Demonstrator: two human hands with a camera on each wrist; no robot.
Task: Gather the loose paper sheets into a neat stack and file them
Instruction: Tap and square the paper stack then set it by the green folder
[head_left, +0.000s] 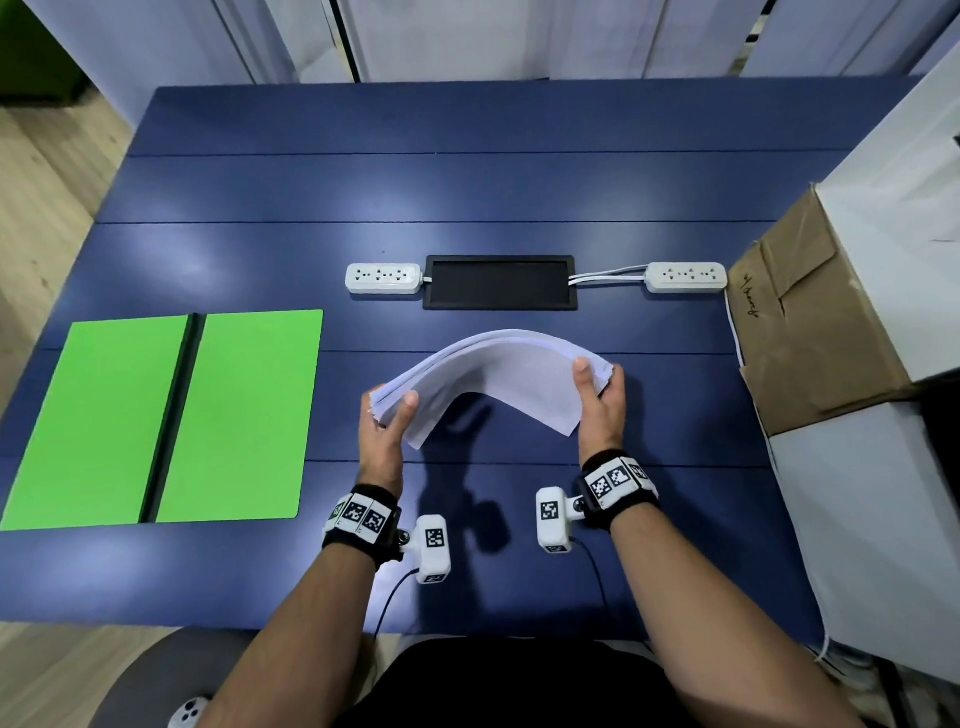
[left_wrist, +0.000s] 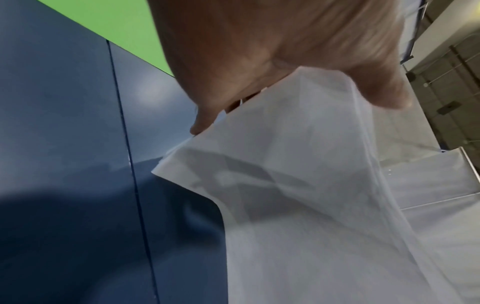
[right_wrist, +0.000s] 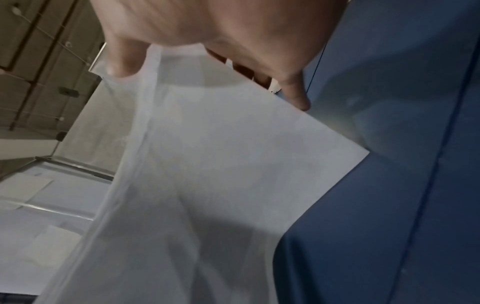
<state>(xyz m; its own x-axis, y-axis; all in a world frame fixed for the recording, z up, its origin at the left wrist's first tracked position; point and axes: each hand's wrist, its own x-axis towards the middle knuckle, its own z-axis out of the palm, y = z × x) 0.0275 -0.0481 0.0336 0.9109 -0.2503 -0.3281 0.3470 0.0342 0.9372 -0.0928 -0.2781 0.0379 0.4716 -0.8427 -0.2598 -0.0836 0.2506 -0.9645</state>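
A stack of white paper sheets (head_left: 488, 374) is held above the blue table (head_left: 467, 187), bowed upward in an arch. My left hand (head_left: 389, 421) grips its left end, thumb on top and fingers beneath. My right hand (head_left: 597, 395) grips the right end the same way. The sheets' edges are slightly fanned at both ends. In the left wrist view the paper (left_wrist: 298, 195) hangs below my left hand (left_wrist: 259, 67); in the right wrist view the paper (right_wrist: 207, 164) hangs below my right hand (right_wrist: 207, 30). An open green folder (head_left: 161, 421) with a black spine lies flat at the left.
Two white power strips (head_left: 383, 278) (head_left: 685, 276) flank a black cable hatch (head_left: 500, 282) in the table's middle. A brown cardboard box (head_left: 810, 322) and a white block stand at the right edge. Bare table lies between the folder and my hands.
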